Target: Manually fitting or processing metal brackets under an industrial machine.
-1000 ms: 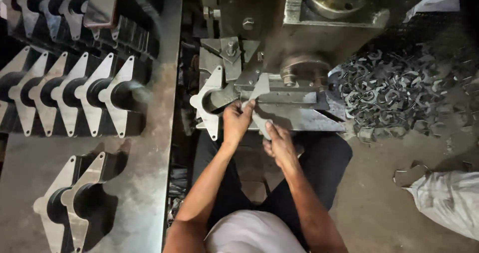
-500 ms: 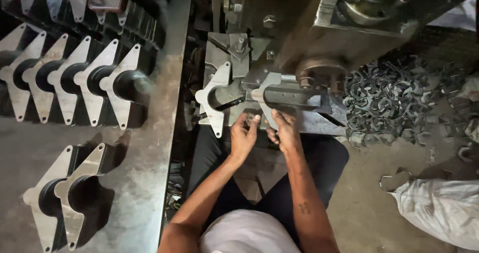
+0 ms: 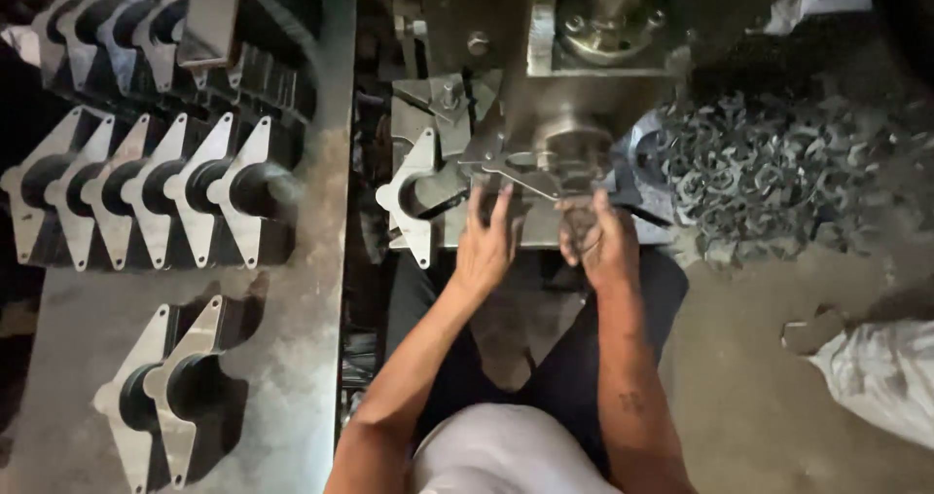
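Note:
A flat triangular metal bracket (image 3: 413, 200) with a round hub stands in the fixture of a press machine (image 3: 584, 85) in front of me. My left hand (image 3: 486, 246) rests with spread fingers on the fixture just right of that bracket. My right hand (image 3: 595, 239) is curled around a dark part under the machine's round ram (image 3: 569, 148), beside a thin metal lever (image 3: 516, 175). What the right hand grips is hidden by its fingers.
A steel bench (image 3: 292, 338) on the left carries a row of several matching brackets (image 3: 156, 197), two more (image 3: 170, 397) nearer me and others at the back (image 3: 107, 27). A heap of metal scrap rings (image 3: 759, 173) lies right of the machine. A white sack (image 3: 876, 377) sits at the right.
Both hands have shifted right along the fixture. The right hand has gone from the plate's edge to under the ram and closed there. The view has moved closer.

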